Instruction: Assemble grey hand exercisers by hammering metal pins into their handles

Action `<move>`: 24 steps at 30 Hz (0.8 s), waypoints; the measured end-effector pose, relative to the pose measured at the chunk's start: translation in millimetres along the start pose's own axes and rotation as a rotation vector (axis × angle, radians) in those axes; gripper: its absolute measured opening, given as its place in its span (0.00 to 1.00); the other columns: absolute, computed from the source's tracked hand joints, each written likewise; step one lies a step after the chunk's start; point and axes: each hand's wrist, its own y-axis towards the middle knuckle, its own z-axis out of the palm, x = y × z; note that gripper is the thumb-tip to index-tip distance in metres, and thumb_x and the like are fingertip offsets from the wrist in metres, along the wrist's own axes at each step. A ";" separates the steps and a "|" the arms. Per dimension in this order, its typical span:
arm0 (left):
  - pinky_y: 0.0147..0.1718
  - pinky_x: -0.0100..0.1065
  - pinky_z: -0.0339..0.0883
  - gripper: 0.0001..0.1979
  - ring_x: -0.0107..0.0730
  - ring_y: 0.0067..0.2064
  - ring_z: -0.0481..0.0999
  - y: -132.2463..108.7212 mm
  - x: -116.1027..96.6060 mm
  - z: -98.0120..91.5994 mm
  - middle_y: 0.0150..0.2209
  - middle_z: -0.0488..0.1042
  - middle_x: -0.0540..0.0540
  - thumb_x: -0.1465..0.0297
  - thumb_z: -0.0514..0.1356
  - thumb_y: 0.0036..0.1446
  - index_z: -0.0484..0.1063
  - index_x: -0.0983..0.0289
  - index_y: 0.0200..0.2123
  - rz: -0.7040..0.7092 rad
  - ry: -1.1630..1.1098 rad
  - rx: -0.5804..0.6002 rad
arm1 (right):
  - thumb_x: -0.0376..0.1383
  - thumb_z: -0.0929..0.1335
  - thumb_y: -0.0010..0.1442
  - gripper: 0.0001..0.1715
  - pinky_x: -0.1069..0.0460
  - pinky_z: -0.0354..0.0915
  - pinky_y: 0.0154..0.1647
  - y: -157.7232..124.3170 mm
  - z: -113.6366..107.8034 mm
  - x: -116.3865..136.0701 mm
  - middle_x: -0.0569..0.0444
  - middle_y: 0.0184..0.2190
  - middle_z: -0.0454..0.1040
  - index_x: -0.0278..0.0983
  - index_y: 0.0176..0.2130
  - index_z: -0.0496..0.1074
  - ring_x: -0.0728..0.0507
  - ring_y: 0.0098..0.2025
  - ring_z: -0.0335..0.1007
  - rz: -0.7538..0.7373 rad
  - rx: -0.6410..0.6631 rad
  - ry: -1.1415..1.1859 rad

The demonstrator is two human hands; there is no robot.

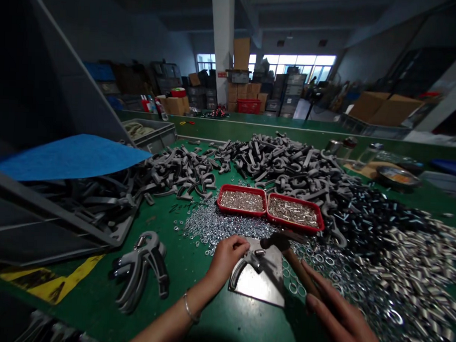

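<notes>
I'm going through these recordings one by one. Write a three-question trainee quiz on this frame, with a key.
1. What does the right hand hold?
2. True or false: the red trays stand on the metal plate.
3. The gray-and-black part by the left hand rests on:
A) a red tray
B) the metal plate
C) the gray crate's rim

Key:
1. A hammer.
2. False; they stand beyond it on the green table.
3. B
</notes>
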 end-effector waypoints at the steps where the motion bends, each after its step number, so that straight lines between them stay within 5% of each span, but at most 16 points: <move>1: 0.39 0.33 0.67 0.06 0.36 0.37 0.77 0.3 -0.1 0.9 0.32 0.79 0.52 0.68 0.61 0.56 0.77 0.62 0.30 0.000 -0.011 -0.006 | 0.51 0.63 0.65 0.31 0.40 0.51 0.68 0.0 3.4 -6.4 0.58 0.66 0.62 0.50 0.65 0.61 0.38 0.68 0.55 0.027 0.006 0.021; 13: 0.39 0.33 0.65 0.05 0.34 0.37 0.74 -3.8 1.6 12.9 0.31 0.76 0.51 0.72 0.60 0.58 0.74 0.63 0.29 0.036 0.083 -0.009 | 0.52 0.66 0.63 0.32 0.36 0.52 0.67 -5.4 18.0 -30.8 0.51 0.63 0.66 0.45 0.63 0.66 0.35 0.66 0.59 0.089 0.003 0.127; 16: 0.42 0.36 0.64 0.08 0.37 0.39 0.72 -2.8 -2.5 8.8 0.32 0.74 0.53 0.73 0.59 0.61 0.72 0.63 0.29 0.203 0.329 0.019 | 0.51 0.66 0.63 0.31 0.36 0.54 0.66 -8.5 19.1 -32.7 0.51 0.63 0.67 0.45 0.62 0.67 0.35 0.66 0.59 0.078 0.005 0.149; 19: 0.44 0.39 0.64 0.10 0.40 0.42 0.71 -2.6 -8.2 0.9 0.35 0.74 0.56 0.71 0.55 0.65 0.73 0.63 0.32 0.434 0.646 0.169 | 0.49 0.67 0.64 0.29 0.36 0.54 0.66 -9.9 16.7 -33.1 0.51 0.63 0.66 0.46 0.62 0.67 0.35 0.65 0.60 0.050 0.004 0.150; 21: 0.45 0.43 0.64 0.08 0.44 0.44 0.70 -7.9 -10.9 -1.3 0.38 0.74 0.58 0.66 0.57 0.65 0.75 0.63 0.39 0.453 0.764 0.201 | 0.48 0.66 0.64 0.29 0.35 0.54 0.66 -10.0 12.0 -29.6 0.52 0.63 0.66 0.47 0.62 0.67 0.34 0.65 0.60 0.048 0.012 0.130; 24: 0.50 0.52 0.62 0.37 0.53 0.49 0.69 -26.4 -11.0 7.4 0.48 0.72 0.65 0.54 0.67 0.53 0.63 0.67 0.60 0.307 0.774 0.054 | 0.46 0.66 0.65 0.28 0.36 0.52 0.67 -8.8 1.8 -15.9 0.55 0.65 0.64 0.48 0.63 0.64 0.35 0.66 0.59 -0.008 0.018 0.065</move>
